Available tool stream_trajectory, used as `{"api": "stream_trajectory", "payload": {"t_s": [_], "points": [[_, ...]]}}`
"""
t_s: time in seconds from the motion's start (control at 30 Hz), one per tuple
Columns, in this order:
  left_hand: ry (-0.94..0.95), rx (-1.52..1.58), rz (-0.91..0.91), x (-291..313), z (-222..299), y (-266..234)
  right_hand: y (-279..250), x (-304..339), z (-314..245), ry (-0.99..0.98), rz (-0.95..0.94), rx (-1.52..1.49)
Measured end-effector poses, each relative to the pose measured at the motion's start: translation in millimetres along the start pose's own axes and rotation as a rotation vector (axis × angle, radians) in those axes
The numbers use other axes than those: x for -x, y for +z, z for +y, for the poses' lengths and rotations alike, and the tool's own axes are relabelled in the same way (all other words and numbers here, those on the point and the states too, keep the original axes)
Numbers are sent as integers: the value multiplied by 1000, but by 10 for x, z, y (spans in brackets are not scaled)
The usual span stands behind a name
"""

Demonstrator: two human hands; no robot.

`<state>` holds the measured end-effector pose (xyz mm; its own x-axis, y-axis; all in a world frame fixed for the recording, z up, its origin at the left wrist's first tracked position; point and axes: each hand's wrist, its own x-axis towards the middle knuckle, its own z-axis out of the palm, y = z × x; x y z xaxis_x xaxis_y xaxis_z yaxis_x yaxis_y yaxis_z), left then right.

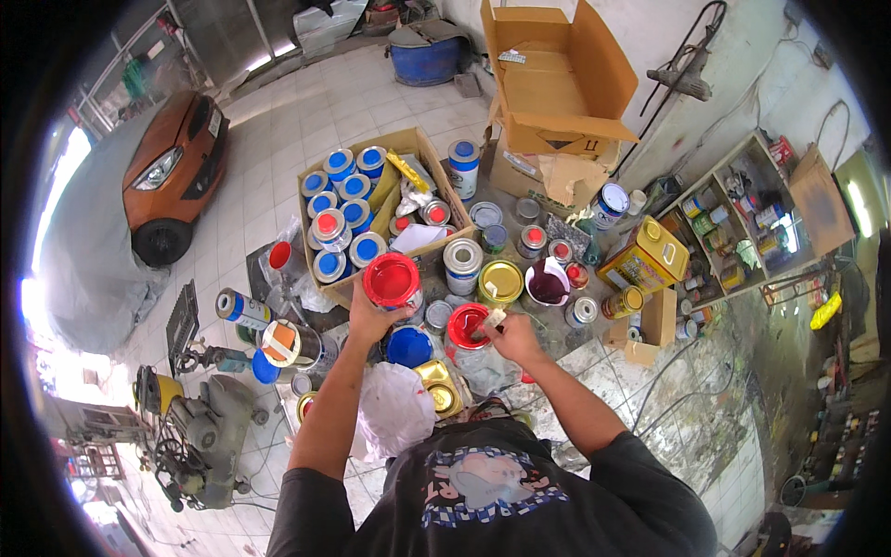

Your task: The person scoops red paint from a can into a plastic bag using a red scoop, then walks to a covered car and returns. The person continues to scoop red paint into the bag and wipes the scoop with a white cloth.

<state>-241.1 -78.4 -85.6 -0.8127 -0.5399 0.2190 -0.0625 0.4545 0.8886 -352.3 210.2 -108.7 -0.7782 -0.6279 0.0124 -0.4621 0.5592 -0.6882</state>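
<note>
My left hand [376, 321] is closed around the lower side of a can of bright red paint [392, 277], which is raised and tipped so its red top shows. To its right stands another container of red paint [470, 327]. Over that container's rim my right hand [516, 338] pinches a small pale flat tool [494, 321]; its lower end is at the red paint, and its exact kind is unclear. Close to the hands are a blue-topped can [409, 345], a gold-lidded can [501, 280] and a grey-lidded can [462, 265].
A cardboard box [425, 148] of blue-capped cans stands beyond my hands. At the right are a pot of dark red paint [548, 282], a yellow metal tin [646, 252] and shelves [733, 218]. A crumpled white cloth [394, 408] lies near me; a compressor [200, 436] stands left.
</note>
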Motion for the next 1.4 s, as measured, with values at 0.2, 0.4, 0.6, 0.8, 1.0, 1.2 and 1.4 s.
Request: {"api": "stream_trajectory", "payload": {"t_s": [0.2,0.4,0.6,0.8,1.0,1.2,1.4], "points": [[18,21,-4,-39,-37,88,270,-132,147,-63,305,-49],[171,-189,-53,3,266,17,-1,11,171,131,97,-8],[360,-301,-253,-26,512,-7,-79,31,131,52,376,-80],[490,-436,-394,-76,553,171,-246,136,87,170,338,-109],[487,-606,-508,-108,629,351,-359,169,85,149,342,-147],[575,-684,-587,-126,693,465,-423,201,-84,153,335,-146],[615,-700,-642,-132,728,567,-343,140,-8,52,407,-167]]}}
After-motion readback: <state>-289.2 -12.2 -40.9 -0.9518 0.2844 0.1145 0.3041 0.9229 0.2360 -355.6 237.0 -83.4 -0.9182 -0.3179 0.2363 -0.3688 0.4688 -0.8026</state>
